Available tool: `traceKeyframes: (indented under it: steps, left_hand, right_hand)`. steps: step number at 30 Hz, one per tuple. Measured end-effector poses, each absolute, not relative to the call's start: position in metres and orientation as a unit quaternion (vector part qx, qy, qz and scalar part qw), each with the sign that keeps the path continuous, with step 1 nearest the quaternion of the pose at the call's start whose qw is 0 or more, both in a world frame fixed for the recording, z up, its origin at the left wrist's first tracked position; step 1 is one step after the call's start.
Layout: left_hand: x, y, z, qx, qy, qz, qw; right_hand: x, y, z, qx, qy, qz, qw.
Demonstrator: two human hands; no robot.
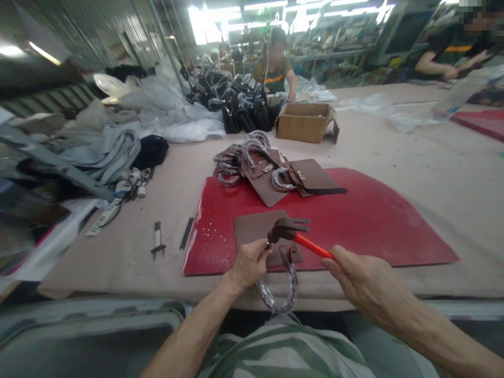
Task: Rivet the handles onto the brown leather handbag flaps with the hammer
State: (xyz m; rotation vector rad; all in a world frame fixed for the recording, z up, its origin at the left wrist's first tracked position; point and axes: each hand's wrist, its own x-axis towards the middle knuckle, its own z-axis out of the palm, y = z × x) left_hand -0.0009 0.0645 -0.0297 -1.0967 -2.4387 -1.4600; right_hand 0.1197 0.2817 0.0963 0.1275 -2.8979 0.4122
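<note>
My right hand (360,278) is closed around the orange handle of a hammer (301,237), whose dark head hovers over a brown leather bag panel (255,228) lying on a red mat (374,215). My left hand (250,262) pinches the panel's near edge beside the hammer head, by the tab where a plastic-wrapped handle loop (277,294) hangs over the table edge. Small pale rivets (208,227) lie scattered on the mat left of the panel.
A pile of brown panels with wrapped handles (268,168) sits at the mat's far edge. A cardboard box (305,122) and black bags (240,107) stand behind. Small tools (158,240) lie left of the mat. Other people work at the far side.
</note>
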Motion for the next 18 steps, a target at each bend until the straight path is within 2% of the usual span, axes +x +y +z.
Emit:
traceKeyframes:
  steps: [5, 7, 10, 15, 18]
  left_hand:
    - [-0.001, 0.064, -0.032, -0.373, -0.797, -0.472, 0.052]
    - [-0.001, 0.064, -0.032, -0.372, -0.799, -0.469, 0.050]
    - [-0.001, 0.064, -0.032, -0.370, -0.800, -0.471, 0.047]
    - [-0.002, 0.064, -0.033, -0.378, -0.803, -0.458, 0.053]
    - [-0.002, 0.063, -0.031, -0.380, -0.810, -0.444, 0.043]
  right_hand:
    - [0.123, 0.272, 0.116, -0.003, -0.960, 0.168, 0.226]
    - [0.125, 0.272, 0.111, 0.043, -0.967, 0.146, 0.207]
    - [0.127, 0.275, 0.107, 0.086, -0.980, 0.120, 0.130]
    - [0.128, 0.271, 0.117, -0.021, -0.964, 0.175, 0.198]
    - [0.129, 0.274, 0.106, 0.041, -0.985, 0.121, 0.111]
